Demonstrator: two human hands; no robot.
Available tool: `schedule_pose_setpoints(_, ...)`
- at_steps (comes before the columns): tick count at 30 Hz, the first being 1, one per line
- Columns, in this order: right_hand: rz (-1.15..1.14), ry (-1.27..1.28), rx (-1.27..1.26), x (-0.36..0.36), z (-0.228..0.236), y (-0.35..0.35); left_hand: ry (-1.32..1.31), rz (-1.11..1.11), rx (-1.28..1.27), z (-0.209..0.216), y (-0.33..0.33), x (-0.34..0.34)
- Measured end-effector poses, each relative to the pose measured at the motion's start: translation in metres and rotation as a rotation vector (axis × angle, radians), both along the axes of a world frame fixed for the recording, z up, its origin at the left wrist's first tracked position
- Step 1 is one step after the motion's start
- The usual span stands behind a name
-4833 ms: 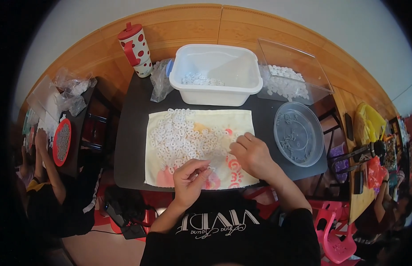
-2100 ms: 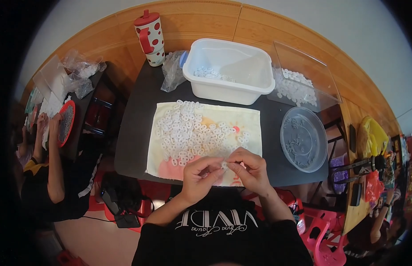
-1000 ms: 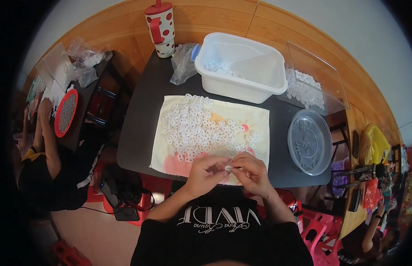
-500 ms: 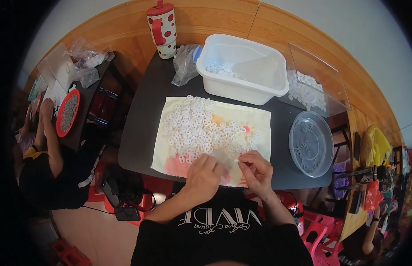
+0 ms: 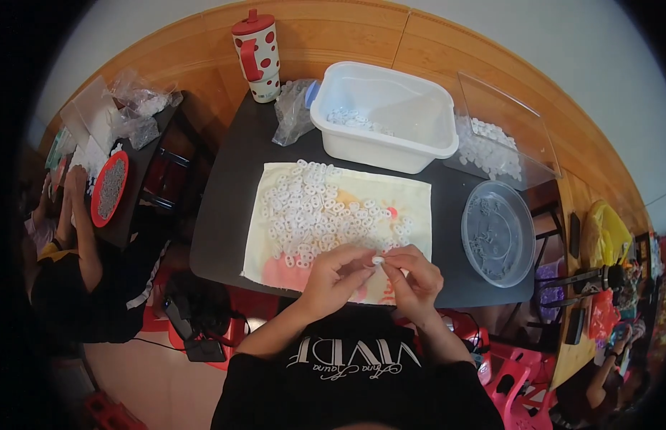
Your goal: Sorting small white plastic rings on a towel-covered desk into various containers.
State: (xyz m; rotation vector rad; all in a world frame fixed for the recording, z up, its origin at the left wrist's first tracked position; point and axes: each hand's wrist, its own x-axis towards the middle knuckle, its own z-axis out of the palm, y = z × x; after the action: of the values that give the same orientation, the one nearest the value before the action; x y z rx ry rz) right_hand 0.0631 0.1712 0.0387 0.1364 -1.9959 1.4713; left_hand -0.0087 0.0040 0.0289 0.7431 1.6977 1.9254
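Note:
My left hand [image 5: 337, 278] and my right hand [image 5: 414, 281] meet over the near edge of a cream cloth. Between their fingertips is a small white plastic piece [image 5: 378, 261]. Thumb and fingers of both hands are pinched on it, and anything smaller there is too fine to make out. Just beyond my hands, a spread heap of white two-hole plastic pieces [image 5: 304, 208] covers much of the printed cloth [image 5: 411, 193]. At the right lies a round clear tub [image 5: 520, 240] with small dark grey bits in it.
A white basin [image 5: 390, 147] with some white pieces stands at the back, beside a clear box [image 5: 540, 161] by more white parts. A spotted tumbler [image 5: 265, 82] and a plastic bag [image 5: 293, 115] are at the back left. Left, another person's hands [image 5: 76, 183] work near a red tray [image 5: 98, 204].
My left hand has turned and moved to the right, its fingers now meeting my right hand's at a white piece. The view has shifted slightly.

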Motion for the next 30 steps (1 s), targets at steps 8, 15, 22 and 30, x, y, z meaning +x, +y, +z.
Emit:
schedule_pose_setpoints(8, -0.041, -0.026, 0.241, -0.005, 0.014, 0.004, -0.119, -0.001, 0.115, -0.008, 0.003, -0.008)
schedule_pose_setpoints(15, -0.335, -0.227, 0.22, 0.026, 0.016, 0.062, 0.183, 0.124, 0.014, -0.006, -0.003, -0.019)
schedule_pose_setpoints(22, -0.062, -0.155, 0.599, 0.024, 0.008, 0.053, 0.333, 0.217, -0.074, -0.006, 0.003, -0.019)
schedule_pose_setpoints(30, -0.038, -0.143, 0.431, 0.022, 0.011, 0.042, 0.242, 0.284, 0.028, 0.007, -0.02, -0.029)
